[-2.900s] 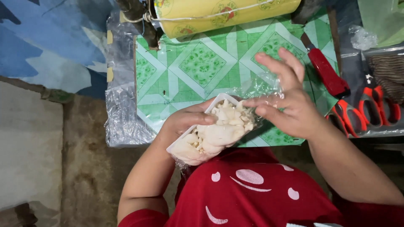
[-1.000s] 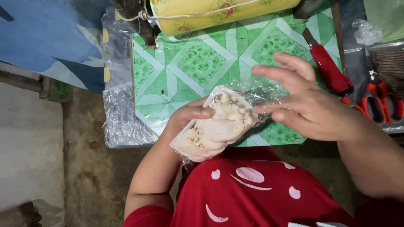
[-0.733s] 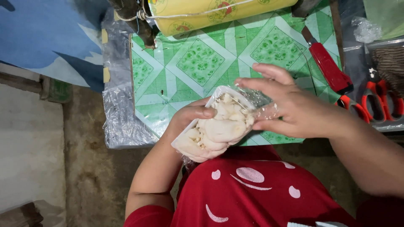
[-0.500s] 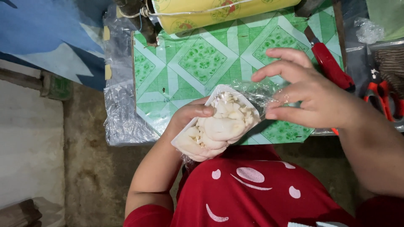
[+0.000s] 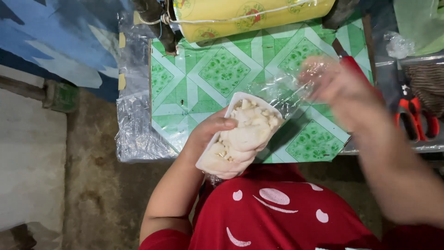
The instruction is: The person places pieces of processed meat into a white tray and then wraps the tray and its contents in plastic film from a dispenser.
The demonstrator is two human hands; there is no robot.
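Head view: the left hand (image 5: 217, 139) grips a white tray (image 5: 240, 134) of pale food pieces from below, thumb over its rim, above the near edge of the green patterned table (image 5: 222, 69). The right hand (image 5: 340, 88) is blurred; it seems to pinch clear plastic wrap (image 5: 282, 90) stretched from the tray, though its grip cannot be told. Red scissors (image 5: 414, 120) lie at the right.

The person wears a red top with short sleeves — one sleeve hem shows at the lower left of the frame, another at the lower right edge. White markings are scattered over the chest at the bottom centre: rounded ovals and thin curved strokes. Both forearms are bare — no watch, ring or bracelet can be made out.
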